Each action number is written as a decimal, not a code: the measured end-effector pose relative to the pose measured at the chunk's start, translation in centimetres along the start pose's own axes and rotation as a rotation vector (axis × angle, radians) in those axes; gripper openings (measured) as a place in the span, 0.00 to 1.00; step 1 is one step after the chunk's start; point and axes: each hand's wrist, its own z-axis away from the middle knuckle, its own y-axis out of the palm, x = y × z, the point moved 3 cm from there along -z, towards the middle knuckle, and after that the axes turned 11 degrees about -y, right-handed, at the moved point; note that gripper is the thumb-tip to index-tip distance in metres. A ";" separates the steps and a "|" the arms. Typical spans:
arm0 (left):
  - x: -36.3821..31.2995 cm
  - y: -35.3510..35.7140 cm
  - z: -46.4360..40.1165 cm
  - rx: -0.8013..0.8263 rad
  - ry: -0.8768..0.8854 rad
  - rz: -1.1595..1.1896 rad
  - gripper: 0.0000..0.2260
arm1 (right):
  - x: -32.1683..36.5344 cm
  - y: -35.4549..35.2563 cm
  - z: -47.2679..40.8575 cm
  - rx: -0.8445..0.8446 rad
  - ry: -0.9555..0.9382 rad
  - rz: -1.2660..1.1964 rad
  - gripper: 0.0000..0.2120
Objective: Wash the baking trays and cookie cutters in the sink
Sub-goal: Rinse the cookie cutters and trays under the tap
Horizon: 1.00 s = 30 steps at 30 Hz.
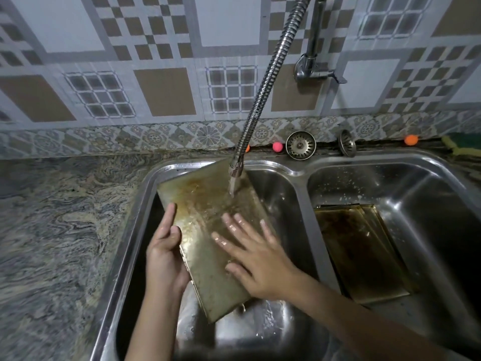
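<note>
One flat, brown-stained metal baking tray [208, 230] tilts under the tap stream [234, 186] at frame centre: left hand [164, 254] grips its edge, right hand [257, 256] rubs it, fingers spread flat. Stacked greasy trays [361, 254], perhaps two, wait lower right; cutters unseen.

Two bare forearms are seen, one on each side of the baking tray [208, 230]. No sleeve, watch or ring is worn. The left hand [164, 254] and the right hand [257, 259] are wet; short, unpainted nails are perhaps shown on the right, though blur limits certainty.
</note>
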 end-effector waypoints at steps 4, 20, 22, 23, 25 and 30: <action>1.6 -0.1 1.0 0.009 -0.085 -0.072 0.19 | -4.0 -2.5 -2.2 -0.001 0.347 -0.003 0.32; 2.1 2.0 -1.6 -0.054 -0.074 -0.172 0.19 | -3.5 -5.4 4.8 -0.486 0.586 -1.001 0.23; 2.1 3.1 -2.1 -0.048 -0.010 -0.282 0.17 | -3.4 -6.2 5.7 -0.610 0.656 -1.248 0.20; 2.1 3.8 -2.2 -0.040 0.019 -0.343 0.17 | -3.3 -6.6 6.2 -0.681 0.684 -1.383 0.19; 2.3 5.5 -1.9 0.008 0.048 -0.410 0.16 | -2.8 -7.8 7.2 -0.793 0.689 -1.588 0.18; 4.3 10.2 -3.3 0.129 0.030 -0.621 0.22 | -1.7 -13.4 10.2 -0.961 0.655 -1.475 0.19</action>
